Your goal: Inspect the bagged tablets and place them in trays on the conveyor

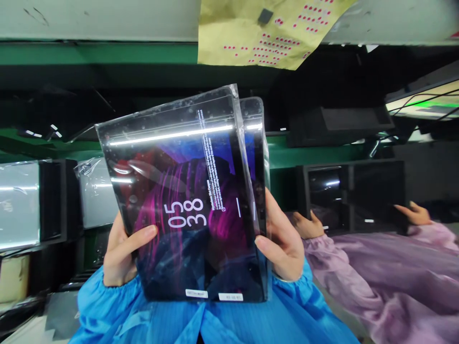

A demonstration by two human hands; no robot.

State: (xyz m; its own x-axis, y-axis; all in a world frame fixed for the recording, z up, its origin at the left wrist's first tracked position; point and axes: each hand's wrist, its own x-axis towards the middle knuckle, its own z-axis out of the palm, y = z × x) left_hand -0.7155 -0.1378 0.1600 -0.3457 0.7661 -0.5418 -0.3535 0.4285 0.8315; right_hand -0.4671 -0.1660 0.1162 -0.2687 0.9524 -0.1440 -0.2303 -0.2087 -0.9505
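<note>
A tablet (186, 200) in a clear plastic sleeve is held up in front of my chest, its lit lock screen turned sideways and reading 05 38. Behind it and slightly to the right, a second tablet (258, 157) shows only its edge strip. My left hand (125, 251) grips the left side of the front tablet, thumb on the screen and fingers behind. On the right, my right hand (283, 241) is closed around the rear tablet's edge, its thumb near the seam between the two. Two small white labels (213, 295) are on the front tablet's lower edge.
At left stand a plastic-wrapped pale device (19, 205) and another wrapped one (96, 196). A co-worker's hands (309, 225) rest by a black tray (376, 191) at right. Yellow paper with red dots (247, 33) hangs above the green bench.
</note>
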